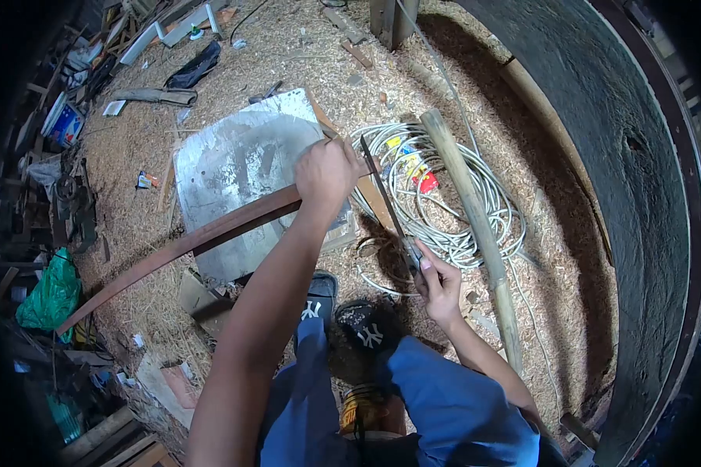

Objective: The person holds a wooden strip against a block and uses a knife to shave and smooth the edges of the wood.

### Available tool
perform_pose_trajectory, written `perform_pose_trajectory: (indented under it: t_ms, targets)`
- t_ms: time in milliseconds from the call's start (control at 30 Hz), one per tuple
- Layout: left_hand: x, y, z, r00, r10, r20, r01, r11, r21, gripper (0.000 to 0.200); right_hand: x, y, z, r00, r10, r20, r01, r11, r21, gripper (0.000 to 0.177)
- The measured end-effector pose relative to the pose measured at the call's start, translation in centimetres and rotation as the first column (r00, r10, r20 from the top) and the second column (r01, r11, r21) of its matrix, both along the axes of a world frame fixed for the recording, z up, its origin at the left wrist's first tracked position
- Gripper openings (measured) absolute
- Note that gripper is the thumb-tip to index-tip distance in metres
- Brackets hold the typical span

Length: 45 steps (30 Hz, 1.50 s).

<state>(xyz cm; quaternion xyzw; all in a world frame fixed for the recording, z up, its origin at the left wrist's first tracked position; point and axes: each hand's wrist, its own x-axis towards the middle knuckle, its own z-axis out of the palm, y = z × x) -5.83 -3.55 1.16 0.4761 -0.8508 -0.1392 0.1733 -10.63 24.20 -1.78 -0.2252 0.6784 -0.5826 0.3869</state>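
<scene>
My left hand (pixel 323 173) is closed over a long, reddish-brown wooden strip (pixel 234 222) close to its right end, pressing it down above a scuffed metal sheet (pixel 245 152). The strip's other end reaches far to the lower left. My right hand (pixel 438 284) grips the handle of a handsaw (pixel 386 194) with a narrow dark blade. That blade slants up and left, crossing the strip's short end just right of my left fingers. Whether its teeth have cut into the wood cannot be made out.
A coil of pale cable (pixel 475 233) lies to the right, with a wooden pole (pixel 467 187) across it. Beyond stands a large curved dark slab (pixel 600 132). Wood shavings (pixel 288 66) cover the floor. A green plastic bag (pixel 52 292) and clutter line the left side.
</scene>
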Motion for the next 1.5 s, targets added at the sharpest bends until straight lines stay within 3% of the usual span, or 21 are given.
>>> perform_pose_trajectory:
  t_ms: [133,300,400,467,567,700,767,900,1133,1200,1267,1400,1433,1500]
  targets:
    - [0.1,-0.2,0.0,0.999,0.034,0.026,-0.035,0.999,0.029,0.041,-0.1,-0.1,0.7,0.997,-0.019,0.077,0.022,0.999,-0.031,0.038]
    - [-0.2,-0.5,-0.8,0.996,0.055,0.071,-0.056,0.998,0.015,0.041,3.1,1.2,-0.3,0.995,-0.060,-0.084,0.058,0.998,-0.024,0.042]
    - [0.0,-0.4,-1.0,0.996,0.060,0.059,-0.061,0.998,0.028,0.037,2.6,1.6,-0.5,0.998,-0.066,0.014,0.067,0.992,-0.110,0.041]
    - [0.1,-0.6,-1.4,0.999,-0.030,-0.023,0.029,0.999,-0.018,0.032,1.7,0.6,-0.6,0.999,-0.029,-0.046,0.024,0.994,-0.104,0.041]
    - [0.1,-0.5,-1.4,0.998,-0.039,-0.043,0.038,0.999,-0.030,0.029,0.5,-3.4,0.0,0.998,-0.059,-0.030,0.056,0.993,-0.100,0.045]
    - [-0.1,-0.4,-1.3,1.000,0.017,-0.009,-0.017,1.000,0.022,0.027,0.9,-1.6,-0.6,0.997,-0.073,-0.030,0.070,0.994,-0.085,0.059]
    - [-0.4,-0.6,-1.4,0.999,0.051,0.019,-0.052,0.998,0.022,0.025,2.8,2.4,-2.2,0.996,-0.084,-0.040,0.080,0.991,-0.108,0.055]
    - [0.0,-0.5,-1.8,1.000,0.014,-0.011,-0.014,1.000,0.002,0.024,2.9,2.9,-1.9,0.997,-0.062,-0.051,0.050,0.979,-0.199,0.052]
    - [0.0,0.0,-0.5,1.000,0.005,-0.005,-0.004,1.000,0.026,0.025,0.1,-3.3,-0.1,0.998,-0.052,-0.020,0.050,0.992,-0.116,0.049]
    - [-0.3,-0.2,-0.2,1.000,0.016,-0.018,-0.015,0.998,0.054,0.026,0.5,-1.8,-0.4,0.998,-0.067,0.021,0.068,0.993,-0.099,0.047]
    - [-0.4,-0.4,-0.6,0.998,0.052,0.028,-0.054,0.995,0.079,0.028,2.4,1.2,-1.7,0.988,-0.069,-0.138,0.046,0.986,-0.160,0.048]
    - [-0.1,-0.4,-1.2,1.000,-0.006,-0.006,0.006,1.000,0.018,0.030,2.5,1.9,-0.3,0.996,-0.071,-0.050,0.061,0.983,-0.171,0.048]
    - [0.0,-0.3,-1.1,1.000,-0.009,-0.012,0.009,1.000,0.010,0.030,1.8,0.8,-0.6,0.987,-0.024,-0.157,0.010,0.996,-0.093,0.061]
    - [-0.2,-0.2,-0.4,1.000,-0.017,-0.024,0.017,1.000,-0.001,0.029,0.6,-3.9,0.1,0.992,-0.050,-0.118,0.039,0.995,-0.095,0.061]
